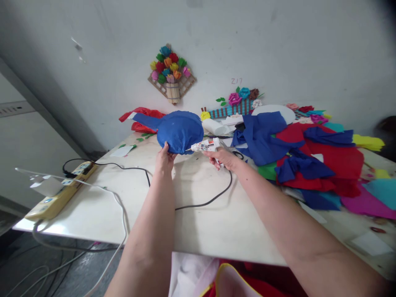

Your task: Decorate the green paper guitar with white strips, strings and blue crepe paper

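A round shape covered in blue crepe paper (pixel 180 130) is held up over the table, with a blue strip (pixel 147 120) reaching out to its left. My left hand (pixel 166 158) grips its lower edge, thumb in front and fingers behind. In my right hand (pixel 220 157) is a white hot glue gun (pixel 206 145) with a speckled pattern. Its nozzle points left and meets, or nearly meets, the gathered lower right edge of the blue paper. From the gun's handle a black cord curves down and left behind my left forearm.
A yellow power strip (pixel 63 192) with plugs and cables lies at the table's left edge. Heaped blue, red and other coloured paper (pixel 324 161) covers the right side. Behind are a white roll (pixel 215 127), scissors (pixel 238 155) and red wrapping (pixel 144 119). Paper flowers (pixel 168 68) hang on the wall.
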The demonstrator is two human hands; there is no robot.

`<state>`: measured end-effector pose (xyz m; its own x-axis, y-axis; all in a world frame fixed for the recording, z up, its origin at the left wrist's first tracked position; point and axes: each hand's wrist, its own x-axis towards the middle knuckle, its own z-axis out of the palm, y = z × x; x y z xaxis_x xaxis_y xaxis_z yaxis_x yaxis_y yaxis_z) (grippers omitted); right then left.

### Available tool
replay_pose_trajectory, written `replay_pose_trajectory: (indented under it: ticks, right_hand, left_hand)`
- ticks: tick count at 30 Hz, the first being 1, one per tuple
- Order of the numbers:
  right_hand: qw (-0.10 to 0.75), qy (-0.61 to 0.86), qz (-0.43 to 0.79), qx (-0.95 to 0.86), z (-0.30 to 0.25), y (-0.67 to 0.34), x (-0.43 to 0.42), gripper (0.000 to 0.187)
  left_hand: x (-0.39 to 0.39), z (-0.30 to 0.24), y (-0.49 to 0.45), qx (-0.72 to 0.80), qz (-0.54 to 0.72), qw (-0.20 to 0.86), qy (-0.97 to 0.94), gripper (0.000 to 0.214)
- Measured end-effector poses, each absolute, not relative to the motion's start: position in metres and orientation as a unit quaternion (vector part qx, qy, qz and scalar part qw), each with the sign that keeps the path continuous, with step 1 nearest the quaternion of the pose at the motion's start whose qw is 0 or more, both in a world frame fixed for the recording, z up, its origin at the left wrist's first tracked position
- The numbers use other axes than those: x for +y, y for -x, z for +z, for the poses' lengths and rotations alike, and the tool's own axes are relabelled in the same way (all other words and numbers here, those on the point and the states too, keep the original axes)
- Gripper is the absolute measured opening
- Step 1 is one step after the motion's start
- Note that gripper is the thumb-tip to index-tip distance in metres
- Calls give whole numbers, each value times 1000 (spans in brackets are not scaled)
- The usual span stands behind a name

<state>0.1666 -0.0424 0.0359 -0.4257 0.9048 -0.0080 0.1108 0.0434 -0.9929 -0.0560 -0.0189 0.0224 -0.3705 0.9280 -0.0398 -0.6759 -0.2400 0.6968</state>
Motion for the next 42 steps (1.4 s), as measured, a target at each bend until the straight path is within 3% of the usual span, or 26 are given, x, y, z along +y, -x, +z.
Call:
replay_pose_trajectory:
  ticks: [33,42]
  right_hand:
    - [363,383,591,-610,30,-163,-40,38]
    - [359,398,594,-600,31,-164,-41,38]
  left_hand:
    - [-18,25,52,263,771,557,-161,18]
    - [-18,24,53,265,782,535,-178,10]
